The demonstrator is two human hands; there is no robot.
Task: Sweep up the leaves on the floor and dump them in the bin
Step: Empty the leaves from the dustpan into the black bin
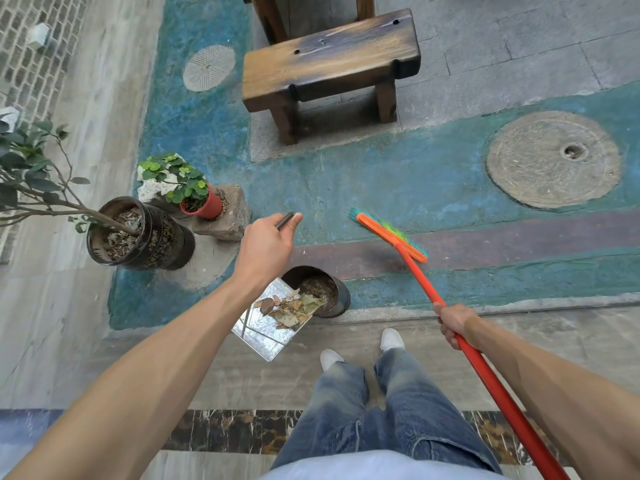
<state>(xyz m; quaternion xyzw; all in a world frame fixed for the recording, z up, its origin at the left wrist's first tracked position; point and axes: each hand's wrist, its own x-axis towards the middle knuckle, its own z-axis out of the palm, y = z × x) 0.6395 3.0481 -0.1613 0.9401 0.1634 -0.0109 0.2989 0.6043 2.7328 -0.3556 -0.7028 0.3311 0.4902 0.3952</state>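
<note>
Gripping the dustpan handle (284, 220) left-handed (266, 244), broom (450, 306) clenched in my right hand (454, 323); leaves (292, 308) spill from the dustpan (266, 327) at the bin's (341, 299) rim, stool (329, 67) beyond.

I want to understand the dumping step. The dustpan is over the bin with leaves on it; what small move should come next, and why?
Probably lift the handle with the left hand to tip the dustpan more steeply: the leaves lie heaped at its edge over the bin, not yet inside.
</note>
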